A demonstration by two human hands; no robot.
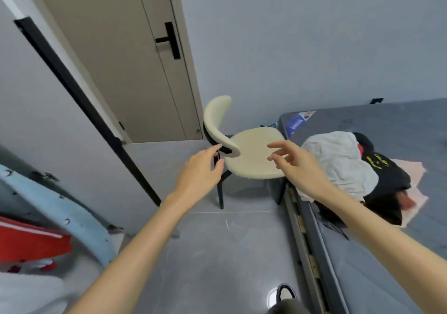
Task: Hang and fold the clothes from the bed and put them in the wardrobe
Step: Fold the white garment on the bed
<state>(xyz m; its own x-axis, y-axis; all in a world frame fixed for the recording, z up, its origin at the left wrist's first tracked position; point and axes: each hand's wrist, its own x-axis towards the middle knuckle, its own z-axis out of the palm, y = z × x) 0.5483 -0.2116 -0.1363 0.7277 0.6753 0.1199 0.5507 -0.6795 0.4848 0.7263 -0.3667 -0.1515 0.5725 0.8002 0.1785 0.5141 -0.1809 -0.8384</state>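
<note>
I get single head view, wide-angle, pitched forward and down over floor point(217, 253). Chair point(252, 162) near, mid-frame; bed point(387, 253) along right edge; door point(121, 60) farther, upper left. Edges bow strongly.

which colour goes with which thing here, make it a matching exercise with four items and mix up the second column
Things:
1. chair
2. door handle
3. crumpled garment on the bed
4. striped garment at the far left edge

Colours:
a. red
b. cream
c. black
d. white

Pairs: 1-b, 2-c, 3-d, 4-a
</note>
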